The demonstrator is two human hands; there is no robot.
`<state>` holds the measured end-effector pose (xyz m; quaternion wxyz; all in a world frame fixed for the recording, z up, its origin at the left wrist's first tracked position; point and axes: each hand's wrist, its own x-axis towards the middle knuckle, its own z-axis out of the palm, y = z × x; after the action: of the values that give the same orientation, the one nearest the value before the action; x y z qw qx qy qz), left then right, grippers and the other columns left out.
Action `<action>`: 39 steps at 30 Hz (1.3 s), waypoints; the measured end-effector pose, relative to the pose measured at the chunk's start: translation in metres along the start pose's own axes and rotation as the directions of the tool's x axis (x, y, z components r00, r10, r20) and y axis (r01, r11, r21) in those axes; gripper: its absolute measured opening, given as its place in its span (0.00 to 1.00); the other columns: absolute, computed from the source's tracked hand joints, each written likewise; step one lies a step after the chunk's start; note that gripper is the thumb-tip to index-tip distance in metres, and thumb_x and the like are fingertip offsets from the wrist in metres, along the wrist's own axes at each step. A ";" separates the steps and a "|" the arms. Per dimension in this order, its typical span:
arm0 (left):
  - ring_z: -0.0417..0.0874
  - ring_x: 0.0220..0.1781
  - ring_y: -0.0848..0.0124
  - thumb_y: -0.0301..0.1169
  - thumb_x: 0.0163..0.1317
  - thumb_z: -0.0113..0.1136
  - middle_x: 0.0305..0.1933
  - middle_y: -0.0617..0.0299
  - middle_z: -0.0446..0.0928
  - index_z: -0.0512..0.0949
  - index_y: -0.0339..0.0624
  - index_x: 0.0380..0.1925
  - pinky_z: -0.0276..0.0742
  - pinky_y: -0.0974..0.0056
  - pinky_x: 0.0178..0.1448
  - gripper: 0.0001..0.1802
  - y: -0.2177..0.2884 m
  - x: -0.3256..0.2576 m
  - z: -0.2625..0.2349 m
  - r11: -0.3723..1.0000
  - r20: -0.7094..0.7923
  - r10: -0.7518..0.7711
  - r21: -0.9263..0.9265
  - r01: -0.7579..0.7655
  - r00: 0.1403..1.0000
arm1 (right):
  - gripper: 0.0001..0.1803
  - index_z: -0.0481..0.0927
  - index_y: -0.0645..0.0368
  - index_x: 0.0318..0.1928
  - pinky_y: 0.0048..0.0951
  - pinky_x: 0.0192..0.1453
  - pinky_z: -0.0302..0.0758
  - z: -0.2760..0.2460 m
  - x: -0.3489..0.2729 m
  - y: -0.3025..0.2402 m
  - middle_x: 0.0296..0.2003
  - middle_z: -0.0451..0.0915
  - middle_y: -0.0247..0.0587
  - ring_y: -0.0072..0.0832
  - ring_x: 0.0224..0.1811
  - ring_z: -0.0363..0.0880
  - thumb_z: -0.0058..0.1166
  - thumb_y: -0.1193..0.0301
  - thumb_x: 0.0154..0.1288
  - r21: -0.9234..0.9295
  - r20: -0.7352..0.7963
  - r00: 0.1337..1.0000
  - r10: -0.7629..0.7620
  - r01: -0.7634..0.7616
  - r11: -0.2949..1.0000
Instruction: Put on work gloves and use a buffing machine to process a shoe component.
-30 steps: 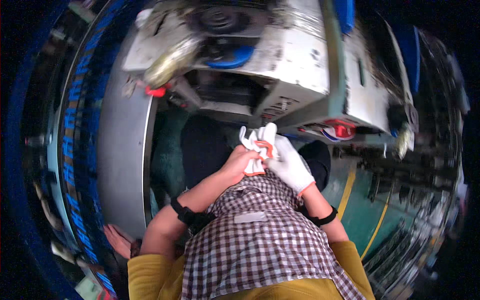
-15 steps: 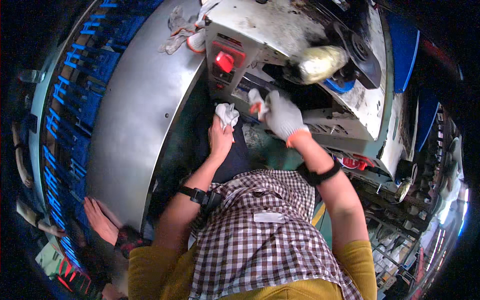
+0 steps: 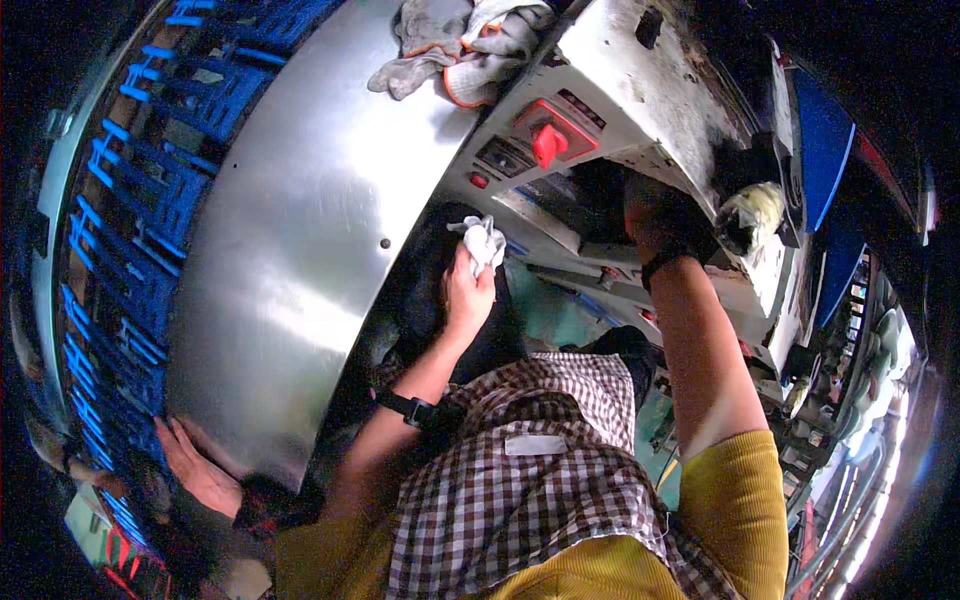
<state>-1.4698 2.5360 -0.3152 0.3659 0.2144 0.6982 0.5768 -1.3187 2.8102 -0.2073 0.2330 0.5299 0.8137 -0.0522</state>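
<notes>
In the middle, my left hand [image 3: 469, 293] is closed around a crumpled white tissue or cloth [image 3: 484, 243], which sticks up above the fingers. My right hand [image 3: 652, 212] reaches into the dark opening of a worn white metal machine [image 3: 625, 75]. It looks bare; its fingers are lost in shadow, so what they touch is hidden. Left of that opening, the machine's front carries a red rotary switch [image 3: 549, 146] and a small red button [image 3: 479, 181]. Several white and grey work gloves [image 3: 470, 50] with orange edges lie heaped at the far end of a metal sheet [image 3: 290, 220].
Another person's hand [image 3: 200, 468] rests at the sheet's near left edge. Blue racks [image 3: 125, 240] line the left side. A yellowish wrapped bundle [image 3: 752, 212] sits at the machine's right end. A blue panel [image 3: 822, 150] stands beyond it.
The white glove with the orange cuff is gone from my right hand, which has moved right into the machine's opening. My left hand still grips the white wad. The view has shifted.
</notes>
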 end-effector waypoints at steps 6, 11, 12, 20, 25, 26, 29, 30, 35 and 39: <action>0.86 0.50 0.40 0.22 0.62 0.60 0.48 0.39 0.85 0.73 0.36 0.60 0.83 0.42 0.51 0.24 0.000 -0.001 0.004 0.999 0.011 -0.027 0.047 0.027 1.000 | 0.22 0.81 0.58 0.52 0.48 0.57 0.79 0.006 -0.011 0.006 0.47 0.85 0.56 0.51 0.52 0.84 0.62 0.58 0.63 0.019 0.011 1.000 0.024 -0.024 1.000; 0.86 0.48 0.38 0.23 0.62 0.61 0.46 0.39 0.84 0.73 0.36 0.56 0.82 0.41 0.50 0.21 0.006 -0.003 0.002 1.000 -0.005 0.006 0.023 -0.005 1.000 | 0.21 0.81 0.59 0.52 0.47 0.59 0.79 0.006 -0.015 0.011 0.49 0.84 0.56 0.51 0.54 0.84 0.60 0.59 0.64 0.026 0.018 0.999 0.030 -0.030 0.999; 0.86 0.48 0.38 0.23 0.62 0.62 0.46 0.39 0.84 0.73 0.36 0.55 0.82 0.41 0.50 0.21 0.006 -0.003 0.002 1.000 -0.006 0.015 0.019 -0.014 1.000 | 0.21 0.82 0.59 0.52 0.47 0.59 0.79 0.007 -0.015 0.011 0.49 0.84 0.56 0.50 0.54 0.84 0.60 0.59 0.65 0.026 0.020 0.999 0.033 -0.034 0.999; 0.86 0.51 0.39 0.22 0.60 0.63 0.49 0.38 0.84 0.73 0.36 0.57 0.81 0.41 0.53 0.24 0.004 0.001 0.003 0.995 0.024 -0.031 0.098 0.029 0.999 | 0.19 0.82 0.59 0.52 0.45 0.61 0.78 0.006 -0.006 0.007 0.51 0.84 0.56 0.49 0.56 0.83 0.57 0.60 0.67 0.030 0.017 0.999 0.046 -0.047 0.998; 0.86 0.51 0.40 0.22 0.60 0.62 0.49 0.38 0.84 0.73 0.36 0.60 0.81 0.42 0.53 0.26 0.005 0.000 0.003 0.996 0.025 0.011 0.090 -0.013 1.000 | 0.19 0.82 0.59 0.51 0.44 0.63 0.78 0.010 0.004 0.006 0.52 0.83 0.56 0.48 0.58 0.83 0.55 0.60 0.68 0.043 0.010 0.999 0.040 -0.040 0.998; 0.87 0.50 0.42 0.22 0.61 0.62 0.49 0.40 0.85 0.73 0.36 0.62 0.83 0.44 0.52 0.27 0.006 0.000 0.002 0.994 0.030 0.015 0.109 -0.018 0.999 | 0.19 0.83 0.59 0.51 0.44 0.63 0.78 0.010 0.007 0.004 0.52 0.83 0.56 0.48 0.58 0.83 0.55 0.60 0.68 0.046 0.008 0.999 0.036 -0.037 0.998; 0.90 0.46 0.54 0.21 0.65 0.60 0.50 0.48 0.86 0.72 0.37 0.65 0.86 0.53 0.48 0.26 0.014 0.000 0.001 0.993 0.053 -0.111 -0.031 0.113 0.992 | 0.18 0.83 0.59 0.51 0.44 0.64 0.77 0.003 0.015 -0.011 0.53 0.83 0.56 0.48 0.59 0.83 0.54 0.60 0.69 0.063 -0.003 0.999 0.039 -0.039 0.997; 0.90 0.45 0.58 0.21 0.67 0.59 0.50 0.50 0.87 0.72 0.37 0.66 0.87 0.57 0.47 0.26 0.019 0.001 0.000 0.980 0.065 -0.155 -0.119 0.162 0.986 | 0.18 0.83 0.59 0.51 0.44 0.64 0.77 -0.002 0.014 -0.018 0.53 0.83 0.56 0.47 0.59 0.83 0.53 0.60 0.69 0.076 -0.007 0.999 0.040 -0.039 0.996; 0.89 0.39 0.65 0.31 0.72 0.54 0.52 0.52 0.85 0.75 0.35 0.59 0.87 0.61 0.36 0.19 0.046 0.010 -0.015 0.855 0.097 -0.224 -0.458 0.243 0.970 | 0.18 0.83 0.59 0.51 0.43 0.65 0.77 -0.019 -0.045 -0.057 0.55 0.83 0.56 0.47 0.60 0.82 0.51 0.61 0.71 0.378 -0.214 0.974 -0.069 0.148 0.914; 0.88 0.52 0.64 0.41 0.75 0.53 0.54 0.53 0.85 0.77 0.37 0.59 0.87 0.57 0.43 0.22 0.067 -0.001 -0.019 0.736 0.220 -0.395 -0.505 0.451 0.892 | 0.31 0.76 0.56 0.65 0.40 0.64 0.77 0.009 -0.138 -0.078 0.52 0.85 0.53 0.48 0.57 0.83 0.55 0.47 0.73 0.800 -0.139 0.910 -0.391 0.336 0.497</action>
<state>-1.4922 2.5392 -0.2487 0.5666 -0.0345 0.5167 0.6410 -1.3392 2.6574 -0.1677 -0.0260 0.3917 0.7840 -0.4809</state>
